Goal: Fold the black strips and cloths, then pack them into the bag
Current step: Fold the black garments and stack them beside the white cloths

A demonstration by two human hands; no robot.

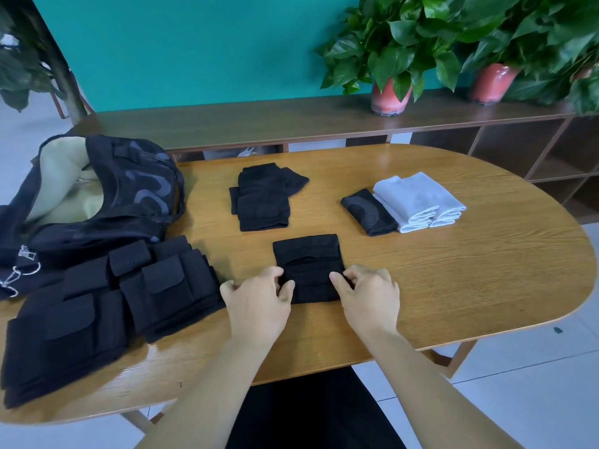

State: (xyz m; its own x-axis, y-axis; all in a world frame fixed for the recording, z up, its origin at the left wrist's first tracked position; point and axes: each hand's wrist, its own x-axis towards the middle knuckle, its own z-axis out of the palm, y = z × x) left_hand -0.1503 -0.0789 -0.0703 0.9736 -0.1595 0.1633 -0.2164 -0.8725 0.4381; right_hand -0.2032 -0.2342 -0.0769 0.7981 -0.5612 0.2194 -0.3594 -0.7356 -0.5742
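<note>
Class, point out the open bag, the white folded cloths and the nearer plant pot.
bag [136, 202], head view, patterned black flap.
white folded cloths [418, 196], head view, top layer.
plant pot [390, 100], head view, red side.

An oval wooden table [453, 286] holds an open black bag [107, 196], stacked black strips [107, 306], three folded black cloths [308, 264] [262, 199] [368, 212], and folded white cloths [418, 199].

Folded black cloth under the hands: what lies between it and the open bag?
In the head view, the stacked black strips lie between the folded black cloth and the open bag, touching the bag's near edge.
</note>
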